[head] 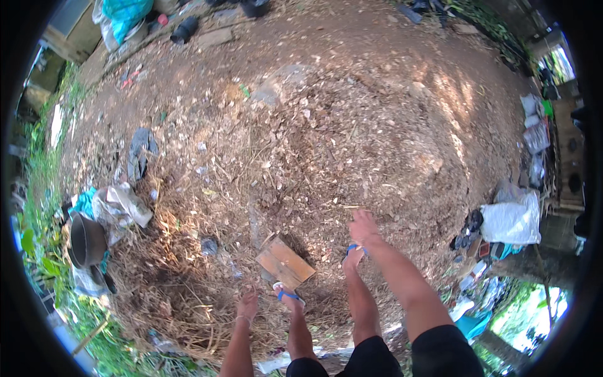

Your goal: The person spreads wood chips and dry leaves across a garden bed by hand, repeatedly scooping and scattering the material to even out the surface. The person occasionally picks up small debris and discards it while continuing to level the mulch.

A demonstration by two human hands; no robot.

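Note:
My left hand point(248, 305) is low over a mat of dry straw and leaf litter point(183, 301), a thin band around its wrist. Its fingers blend into the brown litter, so I cannot see whether anything is in them. Farther forward and to the right, my right hand point(363, 227) reaches over loose dry leaves and chips point(320, 188). A short pale stick point(351, 206) shows just beyond its fingers; whether they grip it is unclear. Between my hands, a wooden board or box point(285, 263) sits tilted on the litter in front of my sandalled left foot point(288, 296).
On the left are a dark bucket point(87, 241), crumpled plastic sacks point(123, 207) and a grey cloth point(140, 153). A stuffed white sack point(511, 214) stands to the right. At the far edge lie a black pot point(184, 30) and a turquoise bag point(126, 16).

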